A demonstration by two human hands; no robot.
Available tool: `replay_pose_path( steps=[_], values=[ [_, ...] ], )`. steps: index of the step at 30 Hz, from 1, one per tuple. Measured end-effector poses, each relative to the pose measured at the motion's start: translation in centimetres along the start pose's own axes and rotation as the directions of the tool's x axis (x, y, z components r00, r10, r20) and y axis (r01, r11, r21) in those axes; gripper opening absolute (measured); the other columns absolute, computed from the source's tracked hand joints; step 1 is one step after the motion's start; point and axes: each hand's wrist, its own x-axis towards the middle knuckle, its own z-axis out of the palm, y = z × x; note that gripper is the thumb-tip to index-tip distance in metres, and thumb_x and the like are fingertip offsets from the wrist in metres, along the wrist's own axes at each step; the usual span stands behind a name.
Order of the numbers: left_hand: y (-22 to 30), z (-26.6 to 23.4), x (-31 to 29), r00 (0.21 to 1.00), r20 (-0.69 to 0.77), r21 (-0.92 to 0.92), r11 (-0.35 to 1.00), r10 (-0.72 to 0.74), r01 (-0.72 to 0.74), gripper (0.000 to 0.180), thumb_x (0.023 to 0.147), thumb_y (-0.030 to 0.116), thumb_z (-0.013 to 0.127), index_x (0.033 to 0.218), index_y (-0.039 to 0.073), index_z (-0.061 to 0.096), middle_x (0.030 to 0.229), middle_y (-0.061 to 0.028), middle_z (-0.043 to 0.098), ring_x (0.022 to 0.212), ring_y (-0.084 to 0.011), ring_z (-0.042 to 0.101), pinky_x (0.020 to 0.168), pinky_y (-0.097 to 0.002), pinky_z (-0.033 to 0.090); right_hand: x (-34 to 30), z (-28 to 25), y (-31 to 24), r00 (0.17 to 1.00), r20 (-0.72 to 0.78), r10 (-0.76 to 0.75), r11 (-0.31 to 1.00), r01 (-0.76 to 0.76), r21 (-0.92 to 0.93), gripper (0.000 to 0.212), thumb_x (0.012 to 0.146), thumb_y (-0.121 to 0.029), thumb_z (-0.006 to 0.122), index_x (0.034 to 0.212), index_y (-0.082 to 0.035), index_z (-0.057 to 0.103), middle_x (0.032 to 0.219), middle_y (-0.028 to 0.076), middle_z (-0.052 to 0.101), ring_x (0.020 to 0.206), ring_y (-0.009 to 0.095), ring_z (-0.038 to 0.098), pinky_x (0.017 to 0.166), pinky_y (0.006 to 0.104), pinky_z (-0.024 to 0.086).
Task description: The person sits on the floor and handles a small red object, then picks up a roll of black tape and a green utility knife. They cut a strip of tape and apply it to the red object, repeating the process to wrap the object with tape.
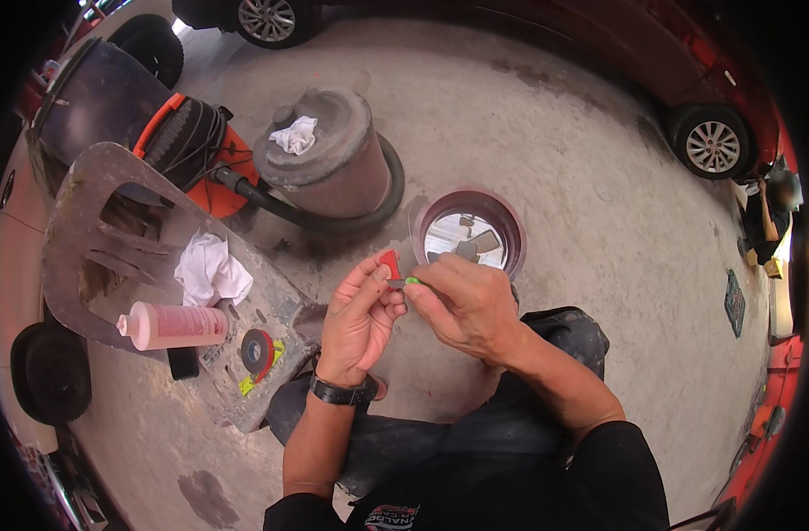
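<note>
Through the head view I have the left hand pinched, thumb against fingers, on a small red piece that stands up from its fingertips. Just to its right, the right hand is closed on a green-ended tool, whose thin grey end reaches the left thumb; I cannot tell whether it touches the red piece. I judge the work to be under way: these 2 things are taken up and brought together, but nothing shows me a finished result, so how much handling is left I cannot say. Just beyond the right hand sits a maroon bucket with a shiny surface inside. Left of the left hand, a grey plastic chair bears a tape roll, a pink bottle and a crumpled white cloth, all 3 clear of both hands. Farther beyond the left hand stands a grey drum, with an orange and black machine beside it. Well beyond the right hand are a dark red car and, far to its right, a co-worker.
</note>
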Motion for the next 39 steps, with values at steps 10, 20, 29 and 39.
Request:
replay_pose_path(
  steps=[10, 20, 29, 39],
  values=[
    [-0.3, -0.9, 0.0, 0.997, 0.033, -0.105, 0.992, -0.069, 0.073, 0.034, 0.103, 0.007, 0.061, 0.136, 0.0, 0.057, 0.095, -0.0044, 0.073, 0.081, -0.0125, 0.072, 0.071, -0.0268, 0.059, -0.3, 0.4, 0.5, 1.0, -0.015, -0.015, 1.0, 0.015, 0.007, 0.012, 0.09, -0.02, 0.075, 0.094, -0.009, 0.074, 0.074, 0.006, 0.061, 0.06, 0.027, 0.063, 0.051, 0.0387, 0.046],
    [-0.1, -1.1, 0.1, 0.992, 0.058, -0.174, 0.977, -0.114, 0.123, 0.035, 0.101, 0.004, 0.062, 0.136, -0.001, 0.058, 0.099, -0.0043, 0.071, 0.079, -0.0105, 0.067, 0.069, -0.0257, 0.055, -0.2, 0.4, 0.2, 0.999, -0.039, -0.01, 1.0, 0.01, 0.005, 0.012, 0.088, -0.02, 0.077, 0.095, -0.01, 0.074, 0.072, 0.006, 0.058, 0.058, 0.026, 0.062, 0.05, 0.038, 0.046],
    [0.0, -1.5, 0.2, 0.984, 0.115, -0.21, 0.964, -0.139, 0.161, 0.036, 0.1, 0.005, 0.063, 0.136, -0.002, 0.058, 0.103, -0.0046, 0.07, 0.078, -0.0087, 0.065, 0.068, -0.0235, 0.054, -0.1, 0.5, 0.4, 0.999, -0.044, -0.022, 1.0, 0.022, -0.01, 0.012, 0.089, -0.021, 0.076, 0.092, -0.01, 0.073, 0.071, 0.006, 0.058, 0.057, 0.026, 0.062, 0.05, 0.0383, 0.046],
    [0.1, 0.0, 0.0, 0.994, -0.026, -0.059, 0.992, -0.11, 0.108, 0.033, 0.102, 0.012, 0.066, 0.131, -0.002, 0.063, 0.102, -0.0019, 0.072, 0.071, -0.0048, 0.065, 0.063, -0.0202, 0.055, 0.1, -0.2, 0.1, 0.998, 0.003, -0.061, 0.998, 0.061, 0.011, 0.016, 0.088, -0.024, 0.077, 0.088, -0.009, 0.07, 0.071, 0.008, 0.056, 0.055, 0.028, 0.06, 0.048, 0.04, 0.045]
  ],
)
